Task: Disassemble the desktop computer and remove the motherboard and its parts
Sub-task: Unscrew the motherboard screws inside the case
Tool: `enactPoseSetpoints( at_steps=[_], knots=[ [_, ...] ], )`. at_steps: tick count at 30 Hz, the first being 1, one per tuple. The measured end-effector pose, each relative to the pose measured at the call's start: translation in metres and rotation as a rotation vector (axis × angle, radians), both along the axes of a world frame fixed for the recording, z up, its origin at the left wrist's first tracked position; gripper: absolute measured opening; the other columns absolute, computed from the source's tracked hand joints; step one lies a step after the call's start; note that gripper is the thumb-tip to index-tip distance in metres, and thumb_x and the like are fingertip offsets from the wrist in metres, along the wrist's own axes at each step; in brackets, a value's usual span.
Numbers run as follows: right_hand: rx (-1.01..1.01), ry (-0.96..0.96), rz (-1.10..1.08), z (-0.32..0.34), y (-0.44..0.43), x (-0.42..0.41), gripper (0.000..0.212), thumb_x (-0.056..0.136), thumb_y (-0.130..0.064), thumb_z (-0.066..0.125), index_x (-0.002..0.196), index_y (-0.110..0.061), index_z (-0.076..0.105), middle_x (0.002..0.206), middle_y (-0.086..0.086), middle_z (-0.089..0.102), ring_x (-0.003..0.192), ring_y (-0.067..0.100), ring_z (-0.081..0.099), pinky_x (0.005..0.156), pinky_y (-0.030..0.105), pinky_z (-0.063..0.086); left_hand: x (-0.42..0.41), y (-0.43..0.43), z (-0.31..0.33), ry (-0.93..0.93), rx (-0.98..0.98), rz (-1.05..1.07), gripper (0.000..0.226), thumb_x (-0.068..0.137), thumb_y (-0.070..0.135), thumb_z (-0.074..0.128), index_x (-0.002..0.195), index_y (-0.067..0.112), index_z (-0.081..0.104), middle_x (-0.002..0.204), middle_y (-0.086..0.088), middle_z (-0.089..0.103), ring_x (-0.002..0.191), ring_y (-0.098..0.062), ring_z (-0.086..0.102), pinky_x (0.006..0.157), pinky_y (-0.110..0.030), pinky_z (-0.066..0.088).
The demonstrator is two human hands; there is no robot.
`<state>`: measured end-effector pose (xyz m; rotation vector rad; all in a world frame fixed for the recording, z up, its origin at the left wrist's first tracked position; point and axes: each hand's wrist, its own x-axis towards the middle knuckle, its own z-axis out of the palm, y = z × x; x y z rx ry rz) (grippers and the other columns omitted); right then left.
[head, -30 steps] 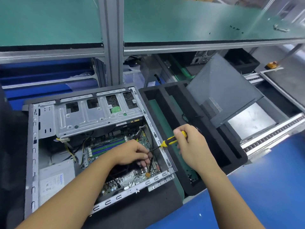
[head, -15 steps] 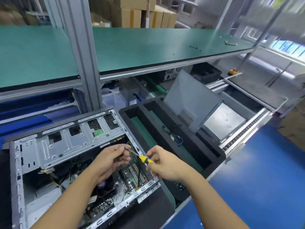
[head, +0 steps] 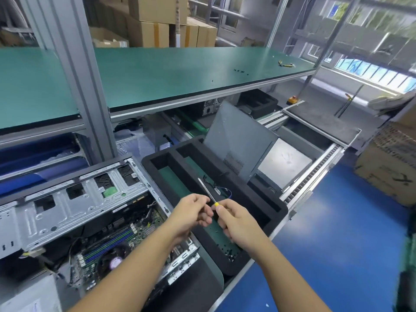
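Because your right hand [head: 234, 224] is curled round the handle, only the yellow tip of the screwdriver's [head: 207, 191] grip shows; the bare metal shaft rises from it, tilted up and to the left. Your left hand [head: 193, 212] sits just beside the right hand, its fingers bent in toward the base of the shaft. I cannot tell whether they pinch the shaft, hold something small or hold nothing. Your forearms cover the near right corner of the computer case [head: 67, 206], and the frame cuts off the case's left side.

The case lies open on its side at lower left, well below and left of your hands. Its silver drive cage spans the far half. Beneath the cage the motherboard [head: 144, 230] is seated in the case, with blue and green memory sticks [head: 108, 242], a round cooler [head: 114, 262] and loose cables. Its finer parts are too small to read.

Your hands hover over a black foam tray [head: 157, 158] just right of the case. Small dark screws [head: 229, 253] lie in its near slot, and a grey side panel [head: 238, 136] leans upright at its far end. The tabletop [head: 217, 275] shows as a green strip in front of the tray. A green shelf [head: 180, 70] on aluminium posts runs overhead, with cardboard boxes [head: 157, 25] behind it. A roller rail [head: 310, 176] and a blue floor [head: 337, 233] lie to the right, and the windows beyond are blurred.
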<state>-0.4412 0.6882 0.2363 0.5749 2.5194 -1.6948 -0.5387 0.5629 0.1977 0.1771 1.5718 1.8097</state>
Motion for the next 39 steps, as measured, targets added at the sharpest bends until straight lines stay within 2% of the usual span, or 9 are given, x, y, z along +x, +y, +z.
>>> enactPoseSetpoints(
  at_steps=[5,19,22,25,28,31,34,36,39],
  knots=[
    [0.012,-0.023,0.02,-0.015,0.051,-0.003,0.021,0.097,-0.041,0.047,0.089,-0.027,0.061,0.06,-0.01,0.056,0.052,0.008,0.045,0.057,0.028,0.038,0.001,0.059,-0.012,0.058,-0.186,-0.069,0.022,0.104,0.017,0.044,0.09,0.005,0.056,0.063,-0.004,0.066,0.052,-0.016,0.058,0.049,-0.025,0.046],
    [0.094,-0.121,0.191,-0.061,0.166,-0.02,0.027,0.095,-0.053,0.04,0.092,-0.031,0.054,0.067,-0.013,0.063,0.053,0.002,0.051,0.064,0.03,0.047,-0.011,0.147,-0.113,-0.277,-0.661,0.06,0.022,0.103,0.005,0.033,0.116,-0.002,0.049,0.096,-0.02,0.063,0.067,-0.022,0.062,0.055,-0.025,0.047],
    [0.069,-0.132,0.211,-0.066,0.175,-0.025,0.025,0.095,-0.052,0.041,0.092,-0.032,0.054,0.067,-0.012,0.063,0.051,0.002,0.05,0.062,0.029,0.045,-0.011,0.144,-0.126,-0.363,-0.668,0.068,0.022,0.104,0.007,0.032,0.099,0.002,0.053,0.092,-0.018,0.063,0.068,-0.022,0.06,0.055,-0.024,0.048],
    [0.063,-0.153,0.236,-0.068,0.18,-0.029,0.024,0.098,-0.049,0.041,0.094,-0.029,0.054,0.067,-0.012,0.062,0.051,0.004,0.049,0.061,0.028,0.044,-0.013,0.142,-0.13,-0.391,-0.673,0.054,0.034,0.102,0.003,0.022,0.073,0.013,0.038,0.061,-0.004,0.034,0.049,-0.013,0.033,0.045,-0.021,0.023],
    [0.062,-0.17,0.263,-0.069,0.18,-0.035,0.024,0.099,-0.046,0.041,0.094,-0.026,0.054,0.067,-0.011,0.062,0.051,0.005,0.049,0.062,0.028,0.045,-0.013,0.139,-0.123,-0.341,-0.763,0.088,0.024,0.097,0.003,0.026,0.097,0.006,0.05,0.064,-0.008,0.036,0.051,-0.017,0.034,0.057,-0.024,0.03],
    [0.069,-0.174,0.29,-0.067,0.173,-0.044,0.024,0.099,-0.046,0.042,0.095,-0.028,0.056,0.067,-0.012,0.062,0.052,0.004,0.049,0.063,0.027,0.045,-0.015,0.134,-0.114,-0.298,-0.724,0.208,0.035,0.103,0.021,0.034,0.131,0.006,0.047,0.116,-0.02,0.06,0.099,-0.031,0.061,0.087,-0.034,0.047],
    [0.0,-0.153,0.3,-0.061,0.157,-0.055,0.019,0.1,-0.041,0.044,0.098,-0.028,0.057,0.065,-0.01,0.06,0.049,0.005,0.046,0.058,0.025,0.04,-0.025,0.124,-0.091,-0.277,-0.562,0.264,0.033,0.105,0.027,0.03,0.114,0.008,0.055,0.083,-0.01,0.071,0.062,-0.022,0.063,0.057,-0.026,0.042],
    [-0.088,-0.135,0.305,-0.054,0.141,-0.063,0.016,0.1,-0.035,0.046,0.099,-0.027,0.059,0.065,-0.008,0.058,0.051,0.01,0.044,0.051,0.022,0.037,-0.031,0.112,-0.068,-0.202,-0.537,0.309,0.035,0.103,0.027,0.033,0.101,0.008,0.063,0.051,-0.003,0.053,0.038,-0.018,0.042,0.046,-0.022,0.027],
    [-0.204,-0.107,0.363,-0.042,0.109,-0.077,0.017,0.098,-0.025,0.042,0.1,-0.026,0.059,0.067,-0.002,0.057,0.054,0.015,0.043,0.048,0.024,0.033,-0.035,0.084,-0.035,-0.099,-0.501,0.317,0.036,0.099,0.028,0.04,0.072,0.013,0.06,0.045,0.0,0.035,0.036,-0.015,0.026,0.044,-0.021,0.018]
  ],
)
